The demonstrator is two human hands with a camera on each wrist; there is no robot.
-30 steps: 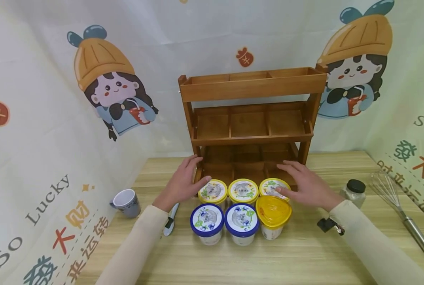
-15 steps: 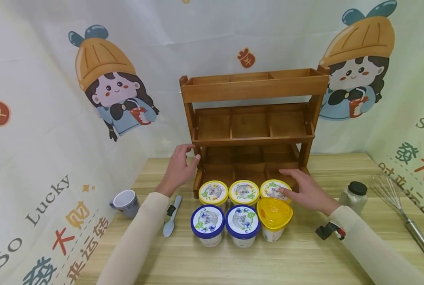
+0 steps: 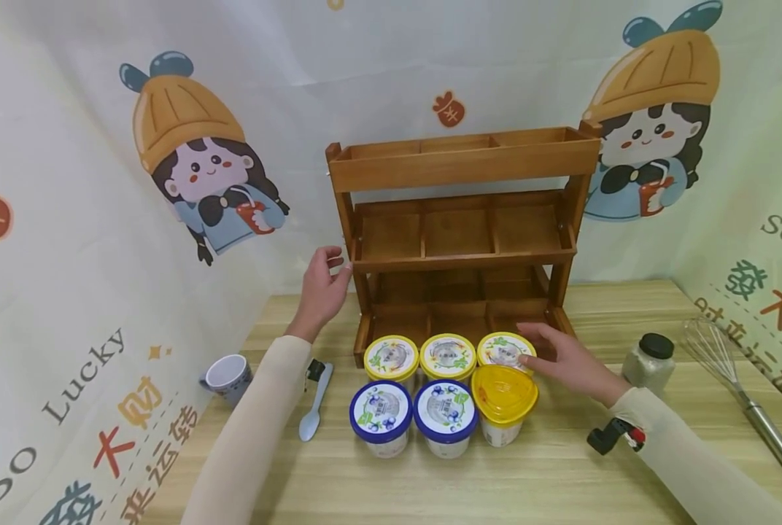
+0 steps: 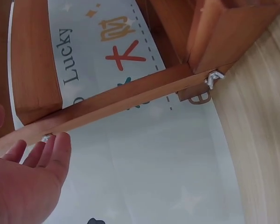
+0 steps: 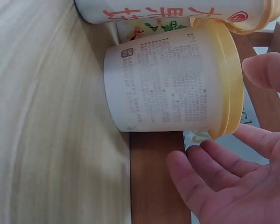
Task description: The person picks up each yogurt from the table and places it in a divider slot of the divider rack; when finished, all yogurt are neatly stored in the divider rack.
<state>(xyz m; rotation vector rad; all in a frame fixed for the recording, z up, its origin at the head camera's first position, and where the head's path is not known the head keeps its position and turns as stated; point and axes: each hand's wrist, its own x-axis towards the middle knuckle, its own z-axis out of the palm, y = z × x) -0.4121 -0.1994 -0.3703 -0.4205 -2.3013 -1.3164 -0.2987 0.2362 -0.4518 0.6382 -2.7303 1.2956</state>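
Note:
My left hand (image 3: 323, 292) is beside the left post of the brown wooden rack (image 3: 457, 168), fingers loosely bent and holding nothing. In the left wrist view its fingertips are close to the post; whether they touch it I cannot tell. My right hand (image 3: 571, 361) is at the back right yogurt cup with a yellow rim (image 3: 501, 348). In the right wrist view, the thumb is near that cup's yellow lid (image 5: 231, 79) and the other fingers spread out beside it. Two more yellow-rimmed cups (image 3: 448, 356) stand in that row. In front are two blue-rimmed cups (image 3: 446, 410) and a cup with a rounded-triangular yellow lid (image 3: 505, 394).
A pale spoon (image 3: 315, 405) lies on the wooden table (image 3: 391, 492), left of the cups. Further left stands a mug (image 3: 228, 378). At right are a black-lidded jar (image 3: 650, 361) and a whisk (image 3: 745, 401). Printed cloth (image 3: 391, 65) hangs behind.
My left hand has moved away from the back left cup, outward and up to the rack's left post. The right hand has lowered slightly at the back right cup. The cups stand as before.

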